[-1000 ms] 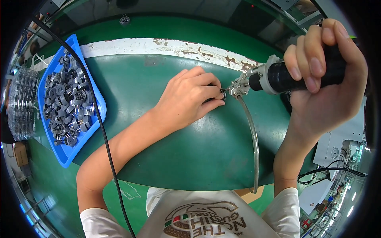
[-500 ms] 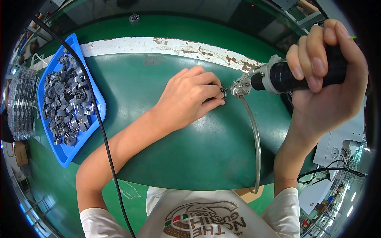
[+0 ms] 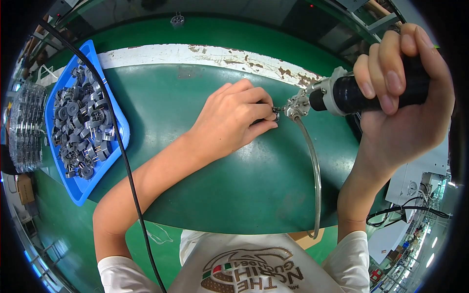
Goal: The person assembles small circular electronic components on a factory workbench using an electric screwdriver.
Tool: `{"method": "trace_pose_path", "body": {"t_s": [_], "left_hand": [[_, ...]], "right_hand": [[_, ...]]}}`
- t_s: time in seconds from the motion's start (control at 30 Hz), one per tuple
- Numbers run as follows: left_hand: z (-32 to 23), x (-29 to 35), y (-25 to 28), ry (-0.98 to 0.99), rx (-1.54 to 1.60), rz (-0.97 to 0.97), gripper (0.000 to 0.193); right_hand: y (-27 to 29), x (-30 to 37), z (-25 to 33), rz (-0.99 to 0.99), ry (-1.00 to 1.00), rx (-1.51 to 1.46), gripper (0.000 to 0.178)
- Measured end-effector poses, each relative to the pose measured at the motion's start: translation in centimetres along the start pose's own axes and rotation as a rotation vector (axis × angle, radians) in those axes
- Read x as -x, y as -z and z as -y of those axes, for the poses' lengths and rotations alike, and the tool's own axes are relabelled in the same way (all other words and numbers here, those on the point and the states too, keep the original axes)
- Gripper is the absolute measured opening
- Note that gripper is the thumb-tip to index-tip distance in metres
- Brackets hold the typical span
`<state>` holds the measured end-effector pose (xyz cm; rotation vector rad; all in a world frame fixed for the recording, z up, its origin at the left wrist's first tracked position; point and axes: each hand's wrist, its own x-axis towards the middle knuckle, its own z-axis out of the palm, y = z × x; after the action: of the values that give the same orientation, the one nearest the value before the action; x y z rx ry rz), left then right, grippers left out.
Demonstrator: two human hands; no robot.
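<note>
My left hand (image 3: pixel 234 117) reaches over the green table with its fingers closed around a small dark part with metal pins (image 3: pixel 276 114); most of it is hidden by the fingers. High on the right, my right hand (image 3: pixel 395 97) is wrapped around the black grip of a power screwdriver (image 3: pixel 349 93). The tool lies nearly level, its metal head (image 3: pixel 296 105) pointing left at the part between my left fingertips. From that head a clear hose (image 3: pixel 316 176) curves down past the table's near edge.
A blue tray (image 3: pixel 126 129) heaped with grey round pinned parts (image 3: pixel 80 117) stands at the left. A black cable (image 3: pixel 124 154) hangs across my left forearm. Clear plastic trays (image 3: pixel 27 129) are stacked farther left. Beyond a chipped white ledge (image 3: pixel 215 52), one pinned part (image 3: pixel 177 19) sits on a green strip (image 3: pixel 146 34).
The lone pinned part on the far green strip has shifted to the right. Both my hands and the screwdriver stay almost in place.
</note>
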<state>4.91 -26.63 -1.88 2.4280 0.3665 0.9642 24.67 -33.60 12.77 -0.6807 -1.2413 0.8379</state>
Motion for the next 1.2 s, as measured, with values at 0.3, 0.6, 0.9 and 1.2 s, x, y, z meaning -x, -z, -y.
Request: {"method": "trace_pose_path", "body": {"t_s": [0.3,0.6,0.9,1.2], "left_hand": [[0.0,0.0,0.0,0.004,-0.002,0.003,0.016],[0.0,0.0,0.0,0.009,0.014,0.007,0.015],[-0.3,-0.1,0.2,0.029,0.016,0.023,0.015],[0.1,0.4,-0.1,-0.012,-0.024,-0.005,0.016]], "right_hand": [[0.2,-0.1,-0.2,-0.042,-0.018,-0.041,0.017],[-1.8,-1.5,0.5,-0.104,-0.176,0.064,0.016],[-3.2,-1.8,0.2,-0.107,-0.170,0.227,0.017],[-3.9,-0.8,1.3,0.007,-0.094,0.200,0.025]]}}
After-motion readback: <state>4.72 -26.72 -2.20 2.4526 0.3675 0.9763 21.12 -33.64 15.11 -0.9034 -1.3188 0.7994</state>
